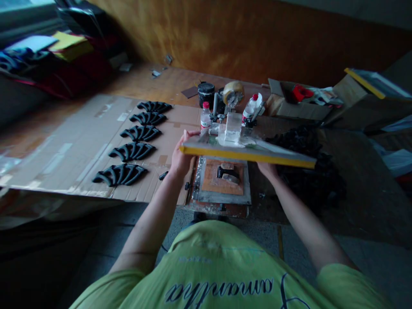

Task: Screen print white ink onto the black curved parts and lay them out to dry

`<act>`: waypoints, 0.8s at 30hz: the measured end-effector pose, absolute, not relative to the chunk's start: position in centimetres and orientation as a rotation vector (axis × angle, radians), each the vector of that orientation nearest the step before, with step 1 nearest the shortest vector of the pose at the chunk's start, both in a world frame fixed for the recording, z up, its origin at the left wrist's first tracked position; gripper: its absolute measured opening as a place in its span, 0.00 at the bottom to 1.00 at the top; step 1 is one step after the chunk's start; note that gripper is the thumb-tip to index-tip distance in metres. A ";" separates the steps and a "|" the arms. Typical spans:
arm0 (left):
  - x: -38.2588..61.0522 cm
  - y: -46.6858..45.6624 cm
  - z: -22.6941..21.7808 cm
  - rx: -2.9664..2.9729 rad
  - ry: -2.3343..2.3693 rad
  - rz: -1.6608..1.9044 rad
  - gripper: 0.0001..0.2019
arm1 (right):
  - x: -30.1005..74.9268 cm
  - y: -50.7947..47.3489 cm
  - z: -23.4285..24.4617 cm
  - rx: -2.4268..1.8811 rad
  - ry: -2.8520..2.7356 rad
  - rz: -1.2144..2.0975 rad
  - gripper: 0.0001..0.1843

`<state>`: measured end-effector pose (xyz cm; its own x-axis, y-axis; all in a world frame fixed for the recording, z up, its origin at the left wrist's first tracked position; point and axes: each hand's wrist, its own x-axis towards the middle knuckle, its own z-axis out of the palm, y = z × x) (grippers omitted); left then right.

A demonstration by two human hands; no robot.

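Right then, the left hand (181, 156) had its fingers closed on the left end of the yellow-edged frame (247, 156), and the right hand (267, 168) was under its right part, fingers hidden, so I cannot tell if they gripped it. The frame was tipped up over the wooden board (209, 184), where one black part (220, 172) lay in plain view. So the step seemed to be holding the frame up to get at that part. The next move seemed to call for a steady hold, with the frame kept off the part until a hand could be spared. One white block (233, 128) sat on the frame. To the left, five fans of curved black pieces (119, 175) lay in a line on the cardboard (80, 141), and one small black piece (163, 175) was near the left wrist. At the back were two bottles (205, 116) with red caps, one tape roll (232, 91) and one open box (299, 110). To the right was one dark heap (322, 180), too jumbled to count, and one more frame with a yellow edge (365, 83).
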<state>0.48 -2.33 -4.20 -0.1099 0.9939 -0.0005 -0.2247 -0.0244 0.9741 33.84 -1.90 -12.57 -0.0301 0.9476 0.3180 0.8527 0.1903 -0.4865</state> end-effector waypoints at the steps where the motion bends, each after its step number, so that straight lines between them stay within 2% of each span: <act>1: 0.8 -1.4 -3.3 1.010 1.073 1.417 0.26 | 32.8 -3.1 -13.9 -1.687 -1.974 0.225 0.21; 4: 1.5 0.4 -1.7 1.028 1.015 1.437 0.24 | 28.5 -5.7 -16.8 -1.750 -2.202 0.170 0.13; 7: 2.4 -1.2 -2.8 0.957 1.082 1.460 0.24 | 25.7 -6.3 -17.4 -1.892 -2.251 0.191 0.09; 9: 3.3 -4.1 -5.1 0.877 1.156 1.265 0.28 | 24.6 -6.5 -16.8 -1.988 -2.156 0.271 0.08; 11: 4.4 -7.8 -8.1 0.798 1.158 0.829 0.31 | 23.3 -7.3 -16.1 -1.980 -2.040 0.304 0.09; 12: 5.0 -9.5 -9.5 0.754 1.152 0.706 0.31 | 22.4 -8.0 -15.7 -1.918 -2.020 0.301 0.09; 14: 5.7 -12.0 -11.9 0.641 1.129 0.679 0.28 | 20.7 -9.5 -15.4 -1.679 -2.106 0.322 0.08; 16: 5.3 -12.7 -13.4 0.531 1.142 0.779 0.24 | 20.2 -10.4 -15.4 -1.393 -2.261 0.403 0.07; 18: 3.3 -12.1 -14.5 0.496 1.232 0.865 0.20 | 22.1 -10.2 -15.9 -1.323 -2.322 0.472 0.07; 21: -2.5 -10.5 -16.3 0.553 1.526 0.969 0.16 | 29.8 -8.3 -16.9 -1.862 -2.145 0.425 0.09; 24: -9.0 -10.5 -19.1 0.586 1.870 0.956 0.17 | 38.8 -6.5 -18.2 -2.498 -1.790 0.336 0.09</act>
